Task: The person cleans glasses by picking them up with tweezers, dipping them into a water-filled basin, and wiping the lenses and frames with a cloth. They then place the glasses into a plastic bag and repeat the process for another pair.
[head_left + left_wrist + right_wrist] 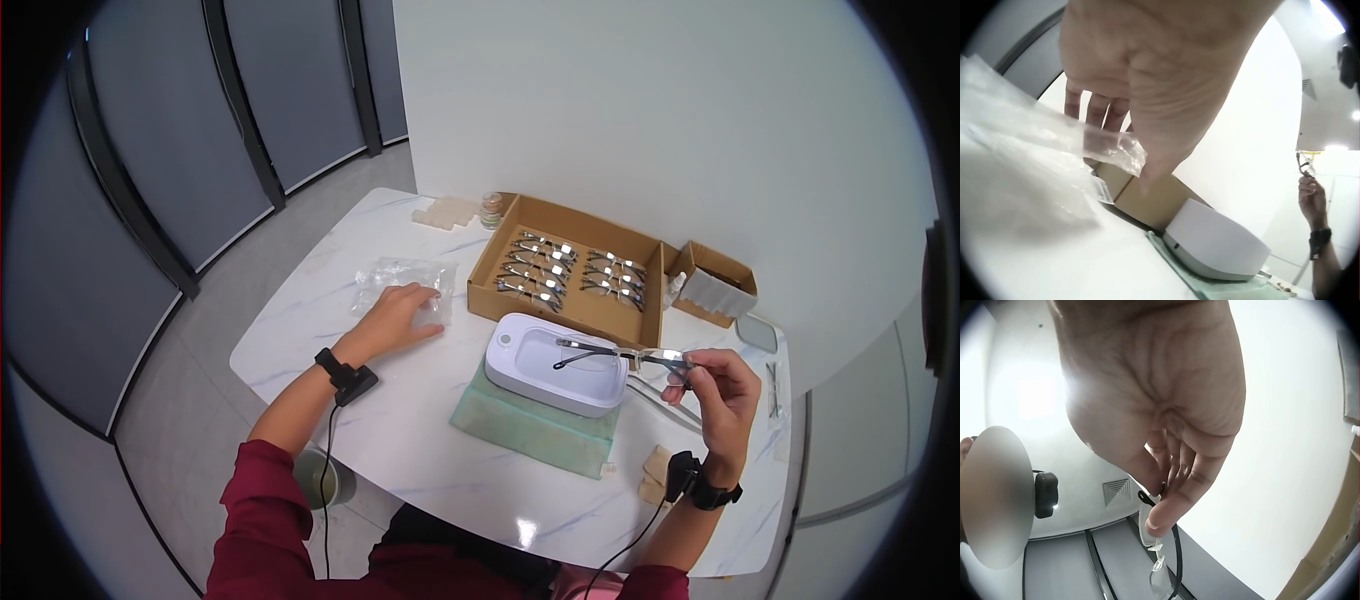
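My right hand (725, 395) pinches a pair of half-rim eyeglasses (627, 352) between thumb and fingers, raised over the right side of a white tub-shaped cleaner (560, 393). The temples point left across the tub. In the right wrist view, the eyeglasses (1156, 549) hang below the fingertips. My left hand (393, 320) is over clear plastic bags (435, 275), thumb spread from the fingers. The left wrist view shows the bag's edge (1113, 149) between thumb and fingers, not visibly pinched. Under the cleaner lies a green cloth (530, 445).
Behind the cleaner, a shallow cardboard box (565, 323) holds two rows of eyeglasses. A smaller box (735, 310), a little bottle (675, 288) and a grey pad (757, 334) stand to its right. Beige cloth pieces (655, 475) lie near the right wrist. A bin (340, 482) is on the floor.
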A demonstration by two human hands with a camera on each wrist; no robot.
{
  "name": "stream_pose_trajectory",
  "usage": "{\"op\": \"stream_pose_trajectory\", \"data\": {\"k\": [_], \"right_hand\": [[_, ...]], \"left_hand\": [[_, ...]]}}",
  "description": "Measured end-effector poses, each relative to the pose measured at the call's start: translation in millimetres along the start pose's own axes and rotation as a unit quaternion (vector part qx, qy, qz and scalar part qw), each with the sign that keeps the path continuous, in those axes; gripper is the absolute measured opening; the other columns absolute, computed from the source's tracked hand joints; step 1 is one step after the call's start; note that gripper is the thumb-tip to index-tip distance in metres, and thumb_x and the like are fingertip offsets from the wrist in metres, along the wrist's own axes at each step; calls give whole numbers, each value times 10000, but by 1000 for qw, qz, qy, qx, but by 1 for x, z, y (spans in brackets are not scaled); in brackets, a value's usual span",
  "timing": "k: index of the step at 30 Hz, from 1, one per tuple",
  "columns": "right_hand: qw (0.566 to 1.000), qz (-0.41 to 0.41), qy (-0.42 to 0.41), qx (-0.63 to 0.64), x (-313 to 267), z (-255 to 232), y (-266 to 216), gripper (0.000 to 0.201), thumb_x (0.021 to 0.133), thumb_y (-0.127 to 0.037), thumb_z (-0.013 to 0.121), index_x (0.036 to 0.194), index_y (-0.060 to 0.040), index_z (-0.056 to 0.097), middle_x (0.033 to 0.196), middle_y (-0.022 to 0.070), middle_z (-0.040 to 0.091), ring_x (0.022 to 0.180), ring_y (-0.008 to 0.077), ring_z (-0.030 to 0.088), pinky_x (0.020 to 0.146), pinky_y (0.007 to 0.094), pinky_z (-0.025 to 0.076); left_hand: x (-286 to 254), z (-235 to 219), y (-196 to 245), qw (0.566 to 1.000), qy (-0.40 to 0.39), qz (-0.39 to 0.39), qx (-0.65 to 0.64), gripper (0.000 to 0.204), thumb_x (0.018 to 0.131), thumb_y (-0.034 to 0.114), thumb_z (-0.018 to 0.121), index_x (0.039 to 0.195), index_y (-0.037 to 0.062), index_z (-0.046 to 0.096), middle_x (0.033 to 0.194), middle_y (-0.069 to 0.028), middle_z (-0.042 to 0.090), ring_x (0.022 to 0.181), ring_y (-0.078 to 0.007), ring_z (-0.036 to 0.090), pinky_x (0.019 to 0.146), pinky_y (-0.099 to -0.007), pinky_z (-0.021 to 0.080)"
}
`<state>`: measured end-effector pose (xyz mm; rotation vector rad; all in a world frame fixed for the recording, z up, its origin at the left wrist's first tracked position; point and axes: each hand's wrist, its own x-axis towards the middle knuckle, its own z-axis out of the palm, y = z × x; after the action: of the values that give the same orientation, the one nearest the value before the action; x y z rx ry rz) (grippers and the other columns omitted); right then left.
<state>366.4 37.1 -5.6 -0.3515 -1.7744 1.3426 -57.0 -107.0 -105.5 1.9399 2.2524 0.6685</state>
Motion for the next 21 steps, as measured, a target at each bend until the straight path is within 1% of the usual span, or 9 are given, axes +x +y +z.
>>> {"op": "stream_pose_trajectory", "data": {"k": [1,2,4,8,10,13,14,16,21], "right_hand": [[1000,2,-3,2,1,1,0,139,947,65,540,1064,87,611,855,154,686,725,192,684,687,315,563],[1000,2,0,2,1,3,0,139,947,65,540,1064,87,611,855,154,686,725,192,684,687,315,563],[1000,-2,-14,16,1,6,1,146,947,75,541,1075,89,609,864,156,689,738,192,686,691,314,564],[1000,-6,-12,25,1,16,3,149,952,70,545,1085,88,612,875,152,691,762,196,693,700,305,564],[1000,-10,-7,20,1,21,4,150,953,69,545,1085,88,614,876,150,691,766,196,696,702,302,564],[1000,-17,-4,18,2,22,5,155,955,68,543,1088,88,621,878,150,692,778,200,702,705,295,563],[1000,-15,-4,20,2,22,5,158,956,69,542,1090,88,621,877,150,692,781,199,703,704,293,563],[1000,-15,-4,22,2,22,6,160,956,70,541,1092,88,622,877,150,693,785,198,704,703,290,563],[1000,4,-24,19,2,24,9,155,958,63,549,1091,86,626,883,144,698,792,180,703,708,280,566]], "left_hand": [[-1,-5,9,999,13,8,-42,549,787,250,791,1246,16,603,1044,-141,598,991,-272,585,826,-378,484],[-2,-9,20,999,11,10,-41,549,787,250,791,1246,16,603,1044,-141,598,991,-272,585,826,-378,484],[-4,-14,43,993,38,57,-99,498,806,212,781,1247,62,605,927,-92,516,875,-230,540,758,-340,465],[-4,-16,78,984,46,106,-136,495,808,198,781,1253,82,598,904,-64,468,835,-196,499,720,-318,447],[-3,-20,95,974,53,154,-156,511,805,200,792,1260,82,594,903,-53,473,809,-177,481,689,-302,427],[-1,-25,113,965,37,177,-192,526,801,209,804,1266,84,592,890,-37,460,774,-157,448,671,-276,400],[-1,-26,117,964,37,179,-192,526,801,209,804,1266,84,592,890,-37,460,774,-157,448,671,-276,400],[0,-28,122,959,11,179,-219,537,807,218,805,1276,77,584,882,-31,454,754,-150,431,666,-271,387],[3,-30,133,957,-5,182,-224,557,809,213,804,1293,67,570,885,-30,462,754,-148,433,671,-272,391]]}}
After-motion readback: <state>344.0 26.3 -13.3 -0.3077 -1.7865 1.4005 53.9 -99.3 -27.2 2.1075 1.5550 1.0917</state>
